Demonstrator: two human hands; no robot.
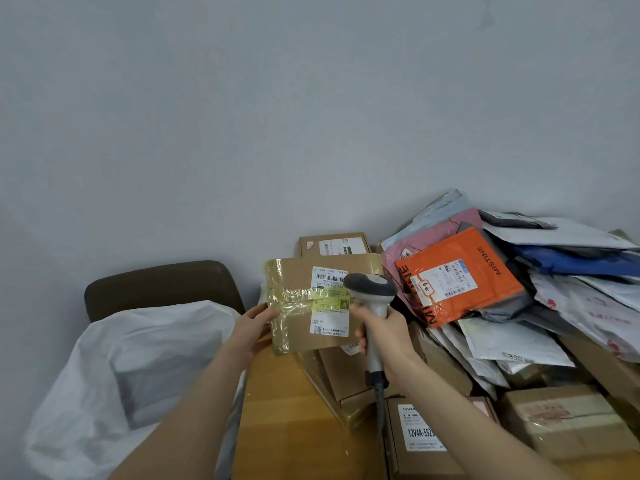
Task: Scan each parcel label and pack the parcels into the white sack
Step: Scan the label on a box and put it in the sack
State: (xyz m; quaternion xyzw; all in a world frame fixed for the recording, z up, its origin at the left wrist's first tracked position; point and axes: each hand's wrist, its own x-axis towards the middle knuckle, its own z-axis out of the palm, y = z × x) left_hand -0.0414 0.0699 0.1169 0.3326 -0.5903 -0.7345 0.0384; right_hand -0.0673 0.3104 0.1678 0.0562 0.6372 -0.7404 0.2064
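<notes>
Pale grey wall [242,116] fills the upper half of your view. Below it, a wooden table [277,410] is crowded with packages on its right side.

Your left hand [251,329] grips the left edge of a cardboard parcel [298,282] wrapped in yellowish tape, with the thumb on its front face. You hold it tilted up above the table so its white label [329,277] faces you.

Your right hand [384,336] is wrapped round the handle of a grey and white scanner [372,292]. Its head is just in front of the parcel's right side, overlapping the label's edge, and its cable hangs down towards you.

The white sack [121,358] sits to your left beside the table, its mouth loosely open, in front of a dark chair [162,282].

Behind the held parcel stands a small brown box [332,244]. To the right, an orange mailer [460,275] lies on a heap of poly bags [554,289], with more cardboard boxes [422,431] underneath and nearer you.
</notes>
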